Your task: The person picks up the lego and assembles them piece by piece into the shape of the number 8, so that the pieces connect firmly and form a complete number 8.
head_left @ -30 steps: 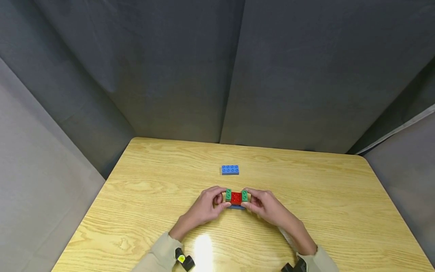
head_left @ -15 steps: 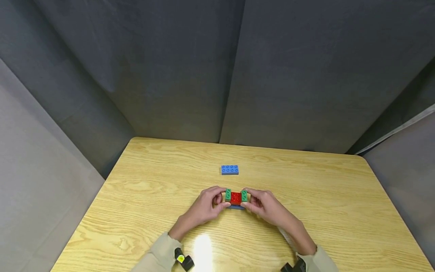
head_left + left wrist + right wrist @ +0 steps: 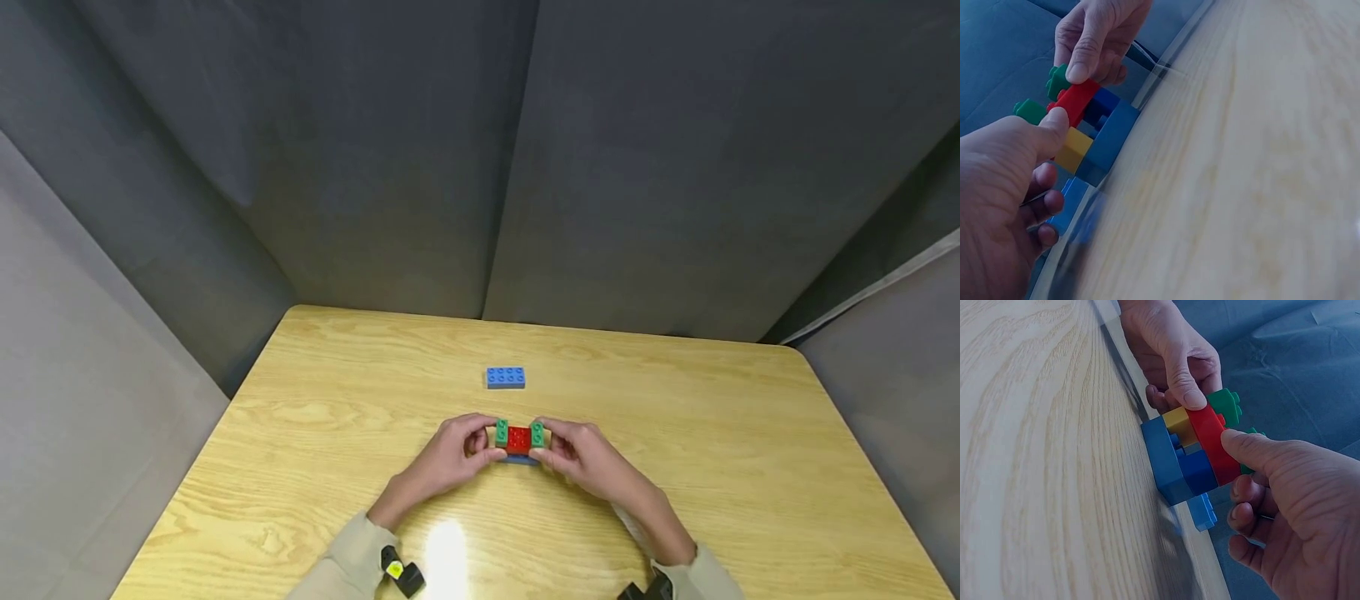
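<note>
A stack of toy building bricks stands on the table between my two hands. Its base is a long blue brick (image 3: 1163, 462). A yellow brick (image 3: 1179, 426) and a dark blue brick (image 3: 1197, 472) sit on that base with a gap between them. Across both lies a red brick (image 3: 518, 440), topped at its ends by a left green brick (image 3: 502, 433) and a right green brick (image 3: 537, 435). My left hand (image 3: 452, 454) pinches the left end, thumb on the red brick's near side. The right end is gripped the same way by my right hand (image 3: 588, 454). Both forefingers reach behind, partly hidden.
Behind the stack, a loose blue brick (image 3: 506, 377) with studs up lies on the wooden table (image 3: 337, 400). Dark grey curtains (image 3: 375, 167) hang beyond the table's far edge, and lighter panels flank it on either side.
</note>
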Demonstrator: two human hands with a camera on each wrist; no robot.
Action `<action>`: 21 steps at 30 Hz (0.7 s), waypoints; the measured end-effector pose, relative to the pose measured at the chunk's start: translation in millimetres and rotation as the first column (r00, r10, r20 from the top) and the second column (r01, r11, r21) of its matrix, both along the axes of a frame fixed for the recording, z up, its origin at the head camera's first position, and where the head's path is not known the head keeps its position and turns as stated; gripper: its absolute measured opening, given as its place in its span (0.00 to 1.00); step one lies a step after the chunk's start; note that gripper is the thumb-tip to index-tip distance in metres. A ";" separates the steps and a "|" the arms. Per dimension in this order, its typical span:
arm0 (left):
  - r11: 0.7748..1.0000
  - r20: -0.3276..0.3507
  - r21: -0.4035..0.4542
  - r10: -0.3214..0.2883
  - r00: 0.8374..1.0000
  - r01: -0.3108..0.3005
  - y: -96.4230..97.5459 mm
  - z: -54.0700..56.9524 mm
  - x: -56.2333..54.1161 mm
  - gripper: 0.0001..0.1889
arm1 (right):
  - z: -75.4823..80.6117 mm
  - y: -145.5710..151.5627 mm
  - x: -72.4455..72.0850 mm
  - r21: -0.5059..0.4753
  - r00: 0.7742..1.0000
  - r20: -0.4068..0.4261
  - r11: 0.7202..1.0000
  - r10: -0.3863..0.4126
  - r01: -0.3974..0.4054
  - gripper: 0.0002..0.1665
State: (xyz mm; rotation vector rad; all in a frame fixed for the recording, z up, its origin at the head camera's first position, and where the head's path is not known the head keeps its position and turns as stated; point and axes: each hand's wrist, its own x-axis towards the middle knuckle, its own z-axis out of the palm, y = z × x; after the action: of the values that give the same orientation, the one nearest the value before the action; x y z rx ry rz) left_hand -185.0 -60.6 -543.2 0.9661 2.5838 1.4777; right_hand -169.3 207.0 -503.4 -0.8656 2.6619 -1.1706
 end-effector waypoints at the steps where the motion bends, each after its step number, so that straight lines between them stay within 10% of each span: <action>1: 1.000 0.011 -0.001 -0.003 1.000 0.003 -0.6 0.2 0.2 0.22 | -0.5 -0.2 0.1 -0.002 1.000 0.000 1.000 0.004 -0.004 0.22; 21: 0.997 0.024 -0.012 0.083 0.996 -0.083 -16.0 -10.6 -19.5 0.25 | 3.9 0.2 -1.7 0.045 1.000 0.021 0.999 -0.023 0.022 0.24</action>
State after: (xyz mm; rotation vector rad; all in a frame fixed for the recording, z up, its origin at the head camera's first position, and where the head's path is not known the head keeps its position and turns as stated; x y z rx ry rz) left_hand -204.6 -76.6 -553.8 0.8437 2.6419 1.4828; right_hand -171.0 207.2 -499.6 -0.8139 2.6766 -1.1144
